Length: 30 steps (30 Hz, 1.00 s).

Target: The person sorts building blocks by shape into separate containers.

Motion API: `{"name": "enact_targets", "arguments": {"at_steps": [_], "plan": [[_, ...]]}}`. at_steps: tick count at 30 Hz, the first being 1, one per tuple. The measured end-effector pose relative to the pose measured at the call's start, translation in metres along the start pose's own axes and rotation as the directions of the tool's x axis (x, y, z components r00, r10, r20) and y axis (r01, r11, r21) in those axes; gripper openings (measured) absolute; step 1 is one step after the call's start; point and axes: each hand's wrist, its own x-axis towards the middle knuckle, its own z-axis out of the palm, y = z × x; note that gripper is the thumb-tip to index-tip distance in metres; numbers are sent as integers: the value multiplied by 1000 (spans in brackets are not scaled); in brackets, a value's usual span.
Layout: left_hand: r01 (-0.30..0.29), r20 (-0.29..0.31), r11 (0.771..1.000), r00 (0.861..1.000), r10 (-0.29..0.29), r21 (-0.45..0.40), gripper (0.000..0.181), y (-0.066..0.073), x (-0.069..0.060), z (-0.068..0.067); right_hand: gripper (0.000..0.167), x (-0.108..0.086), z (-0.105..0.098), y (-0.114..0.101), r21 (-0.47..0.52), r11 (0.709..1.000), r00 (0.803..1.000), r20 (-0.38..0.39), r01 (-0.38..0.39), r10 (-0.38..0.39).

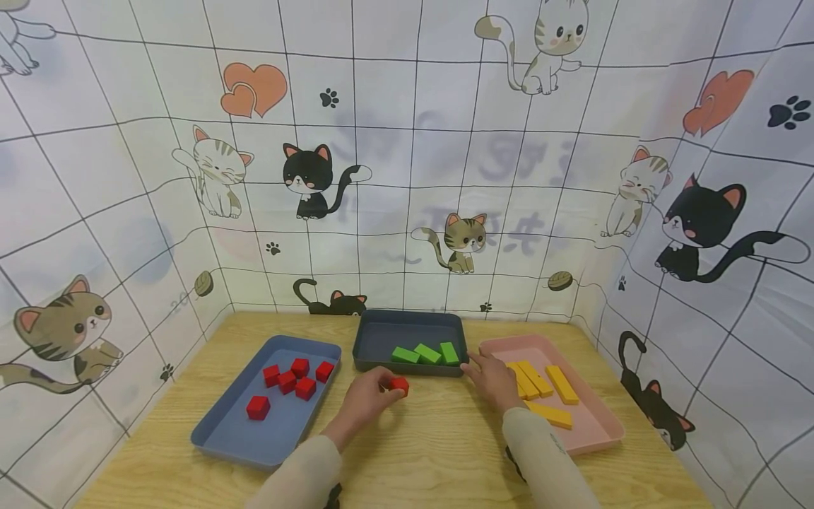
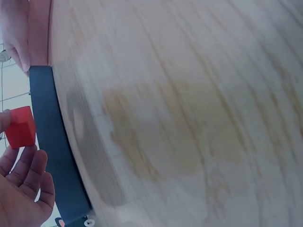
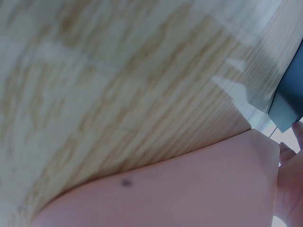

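Note:
A red cube is pinched between the thumb and fingers of my left hand, above the table just in front of the dark tray. The left wrist view shows the same cube from another side. My right hand reaches over the pink tray's left edge, its fingertips touching the dark tray's right front corner. In the right wrist view only part of that hand shows. Three green blocks lie in the dark tray.
At left, a blue tray holds several red cubes. The pink tray on the right holds several long yellow blocks. A cat-print cloth encloses the wooden table at the back and sides.

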Motion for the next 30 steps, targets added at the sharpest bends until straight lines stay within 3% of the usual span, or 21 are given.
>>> {"name": "enact_targets", "arguments": {"at_steps": [12, 21, 30], "plan": [[77, -85, 997, 993, -76, 5, 27, -5, -7, -24, 52, 0, -1, -1, -9, 1000, 1000, 8, -6, 6], [79, -176, 996, 982, -73, 28, 33, -17, -8, -41, 53, 0, -1, -1, -4, 1000, 1000, 15, -6, 6], [134, -195, 990, 971, -138, -35, 31, -25, -11, -60, 52, -1, -3, -2, 5, 1000, 1000, 11, -11, 11]]}}
